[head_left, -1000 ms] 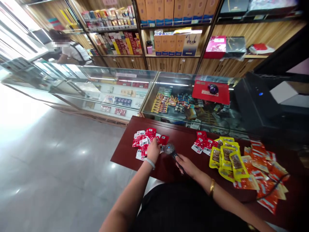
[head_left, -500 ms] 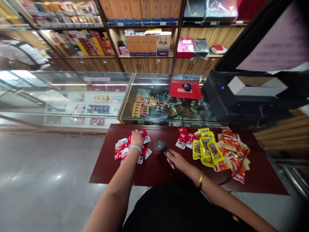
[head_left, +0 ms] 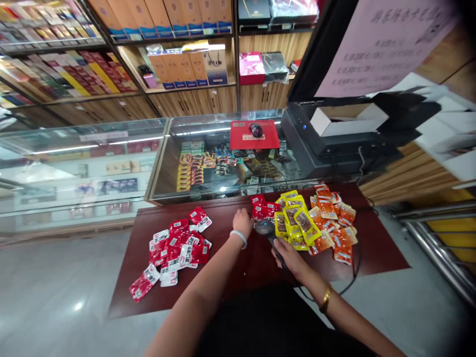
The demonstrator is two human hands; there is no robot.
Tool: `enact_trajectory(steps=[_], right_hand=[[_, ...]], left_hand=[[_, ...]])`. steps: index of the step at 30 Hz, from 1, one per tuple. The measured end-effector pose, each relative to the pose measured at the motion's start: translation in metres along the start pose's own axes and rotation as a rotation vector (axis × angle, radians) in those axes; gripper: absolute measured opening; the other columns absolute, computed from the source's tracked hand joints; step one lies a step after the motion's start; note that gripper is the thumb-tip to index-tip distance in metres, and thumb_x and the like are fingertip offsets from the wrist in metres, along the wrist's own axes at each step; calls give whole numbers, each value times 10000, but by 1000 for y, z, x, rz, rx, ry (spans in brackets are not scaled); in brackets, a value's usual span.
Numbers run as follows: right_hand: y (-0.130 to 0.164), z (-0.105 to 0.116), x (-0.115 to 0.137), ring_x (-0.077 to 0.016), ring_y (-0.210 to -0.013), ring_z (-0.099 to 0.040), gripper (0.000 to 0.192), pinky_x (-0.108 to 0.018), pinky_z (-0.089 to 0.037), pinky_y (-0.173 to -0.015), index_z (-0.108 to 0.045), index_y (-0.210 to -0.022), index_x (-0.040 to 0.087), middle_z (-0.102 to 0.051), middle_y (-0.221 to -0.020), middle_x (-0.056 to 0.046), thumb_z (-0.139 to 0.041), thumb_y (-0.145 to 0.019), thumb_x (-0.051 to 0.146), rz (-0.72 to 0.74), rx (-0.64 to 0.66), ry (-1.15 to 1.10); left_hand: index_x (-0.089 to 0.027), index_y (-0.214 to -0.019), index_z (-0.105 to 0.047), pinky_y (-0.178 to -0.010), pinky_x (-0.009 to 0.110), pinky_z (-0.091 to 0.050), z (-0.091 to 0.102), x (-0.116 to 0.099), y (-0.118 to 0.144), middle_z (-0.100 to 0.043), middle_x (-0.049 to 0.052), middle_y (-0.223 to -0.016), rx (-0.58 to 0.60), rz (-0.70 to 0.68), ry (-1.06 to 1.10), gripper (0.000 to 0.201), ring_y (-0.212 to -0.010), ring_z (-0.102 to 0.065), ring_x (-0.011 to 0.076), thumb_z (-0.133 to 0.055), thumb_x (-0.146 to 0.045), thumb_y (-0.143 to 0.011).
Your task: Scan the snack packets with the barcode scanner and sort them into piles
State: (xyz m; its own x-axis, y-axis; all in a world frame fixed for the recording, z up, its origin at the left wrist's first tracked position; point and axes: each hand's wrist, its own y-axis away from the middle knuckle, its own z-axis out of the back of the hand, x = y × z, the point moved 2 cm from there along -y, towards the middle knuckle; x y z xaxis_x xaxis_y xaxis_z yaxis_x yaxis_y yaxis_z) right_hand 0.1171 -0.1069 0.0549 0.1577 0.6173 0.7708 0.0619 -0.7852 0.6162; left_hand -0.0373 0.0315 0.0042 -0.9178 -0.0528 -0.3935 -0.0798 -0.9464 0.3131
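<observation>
On dark red table [head_left: 238, 277] — barcode scanner [head_left: 268, 232] gripped in right hand [head_left: 292, 257], head aimed up-left. Small red packets [head_left: 262, 208] lie just beyond scanner head, touched by left hand [head_left: 242, 221] — fingers half-curled, nothing visibly held.

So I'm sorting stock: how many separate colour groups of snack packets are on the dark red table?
4: red-and-white packets at left, small red packets by the left hand, yellow packets mid-right, orange packets far right; overlaps may hide some.

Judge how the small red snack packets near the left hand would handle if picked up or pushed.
The red packets look flat, thin and glossy, so probably light, floppy and slippery on the table. Pushed, they would likely slide and overlap rather than roll, as the loose pile suggests.
</observation>
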Motion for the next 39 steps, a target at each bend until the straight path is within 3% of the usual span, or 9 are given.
enact_trajectory(steps=[4,9,14,17,23,30,39], right_hand=[[7,26,-6,-57,-379,-412,502,-200,-321,-383,-485,-801,215,-495,-584,84,-583,-766,706,-16,-74,-54],[8,38,-12,-60,-383,-434,513,-196,-334,-388,-506,-815,210,-519,-590,78,-597,-752,711,-27,-94,-81],[6,36,-6,-56,-363,-417,513,-189,-316,-364,-499,-813,213,-505,-575,87,-601,-747,711,-18,-68,-77],[2,26,2,-52,-353,-410,510,-188,-312,-355,-488,-806,213,-498,-572,90,-595,-755,709,3,-25,-49],[-15,-12,19,-58,-345,-417,529,-192,-316,-353,-544,-990,204,-518,-584,85,-577,-786,691,58,108,38],[-32,-86,31,-67,-356,-429,564,-197,-330,-354,-566,-1126,205,-510,-590,80,-571,-805,669,46,339,129],[-43,-154,15,-69,-364,-406,638,-205,-336,-362,-543,-1198,192,-494,-588,82,-551,-804,694,25,472,263]], left_hand=[[-116,-1084,-554,-901,368,-438,-15,-21,-8,-563,182,-1155,-13,52,-92,540,-1103,-551,309,-721,-506,-751],[-133,-1074,-538,-897,337,-438,-23,-30,-12,-578,178,-1179,21,58,-112,503,-1118,-569,292,-755,-434,-734],[-144,-1122,-480,-764,310,-442,-18,-19,-2,-686,139,-952,119,83,16,496,-934,-666,270,-724,-405,-779],[-182,-1105,-477,-733,286,-422,-9,0,13,-702,114,-964,122,112,111,470,-921,-675,249,-720,-427,-785],[-200,-1057,-483,-684,261,-403,11,46,47,-705,82,-942,74,210,222,417,-873,-680,218,-701,-449,-803],[-172,-1081,-486,-709,269,-419,40,98,78,-699,112,-949,-43,271,300,404,-901,-676,226,-700,-384,-811],[-192,-1141,-468,-708,293,-422,80,190,111,-691,95,-919,-175,534,235,470,-881,-672,253,-677,-453,-810]])
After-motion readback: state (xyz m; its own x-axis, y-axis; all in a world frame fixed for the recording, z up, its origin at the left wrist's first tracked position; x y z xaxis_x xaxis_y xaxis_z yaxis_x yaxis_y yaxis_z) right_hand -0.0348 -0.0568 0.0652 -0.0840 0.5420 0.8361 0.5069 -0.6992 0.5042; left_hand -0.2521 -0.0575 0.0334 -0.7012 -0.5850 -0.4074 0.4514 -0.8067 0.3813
